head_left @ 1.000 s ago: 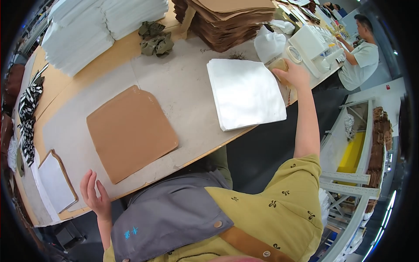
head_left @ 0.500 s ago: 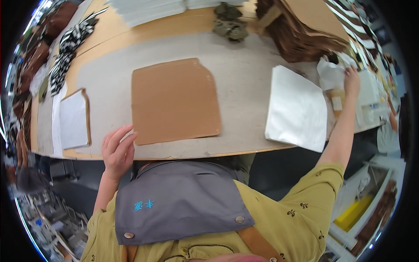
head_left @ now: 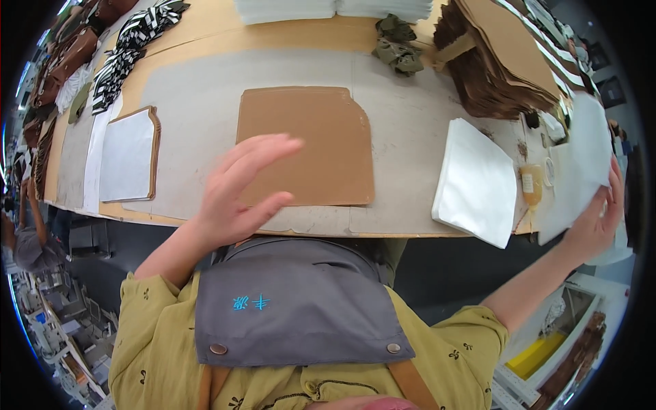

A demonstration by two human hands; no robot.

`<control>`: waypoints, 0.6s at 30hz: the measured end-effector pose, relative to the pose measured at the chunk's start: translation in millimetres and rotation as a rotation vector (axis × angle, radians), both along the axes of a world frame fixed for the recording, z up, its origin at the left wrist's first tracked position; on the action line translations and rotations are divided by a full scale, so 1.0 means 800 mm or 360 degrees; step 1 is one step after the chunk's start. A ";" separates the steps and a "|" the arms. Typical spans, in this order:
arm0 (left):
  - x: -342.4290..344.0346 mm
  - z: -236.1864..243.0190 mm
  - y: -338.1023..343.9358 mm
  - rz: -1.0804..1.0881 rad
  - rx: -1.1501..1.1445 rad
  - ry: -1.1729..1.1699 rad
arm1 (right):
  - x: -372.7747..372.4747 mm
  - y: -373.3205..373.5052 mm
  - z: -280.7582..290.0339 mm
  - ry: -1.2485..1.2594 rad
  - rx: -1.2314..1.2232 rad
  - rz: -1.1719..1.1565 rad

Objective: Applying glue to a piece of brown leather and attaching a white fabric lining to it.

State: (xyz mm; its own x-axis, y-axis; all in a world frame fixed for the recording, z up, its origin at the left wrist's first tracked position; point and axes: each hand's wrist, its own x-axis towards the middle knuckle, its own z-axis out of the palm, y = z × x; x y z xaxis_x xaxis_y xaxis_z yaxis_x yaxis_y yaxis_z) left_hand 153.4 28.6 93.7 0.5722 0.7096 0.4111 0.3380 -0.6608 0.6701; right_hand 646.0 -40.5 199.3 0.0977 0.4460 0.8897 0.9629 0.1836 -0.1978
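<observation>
and your right grip point(head_left: 600, 205) pinched limp white cloth point(head_left: 592, 140) just beyond it, where a light hold likely suited; your left grip point(head_left: 239, 184) hung spread above the brown sheet point(head_left: 331, 154).

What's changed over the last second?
Right hand let go of the amber bottle, took hold of the white cloth and drew it rightward. Left hand moved from the table edge to above the brown sheet. Brown sheet and white stack stayed put.

The left grip point(head_left: 240, 183), fingers apart, hovers over a brown sheet point(head_left: 330, 154); the right grip point(head_left: 593, 222) holds white cloth point(head_left: 589, 143).
</observation>
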 end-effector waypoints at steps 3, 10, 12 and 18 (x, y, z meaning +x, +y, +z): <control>0.038 0.019 0.007 -0.0259 -0.0530 -0.0219 | -0.102 0.023 0.005 -0.0238 0.0177 0.0415; 0.078 0.062 0.010 -0.0607 -0.1208 -0.0841 | -0.251 0.048 -0.014 -0.0713 0.0255 0.0472; 0.076 0.070 0.018 -0.0723 -0.1231 -0.0949 | -0.272 0.044 -0.023 -0.0746 0.0267 0.0494; 0.067 0.055 0.041 -0.0721 -0.1047 -0.1317 | -0.305 0.027 -0.034 -0.0744 0.0298 0.0535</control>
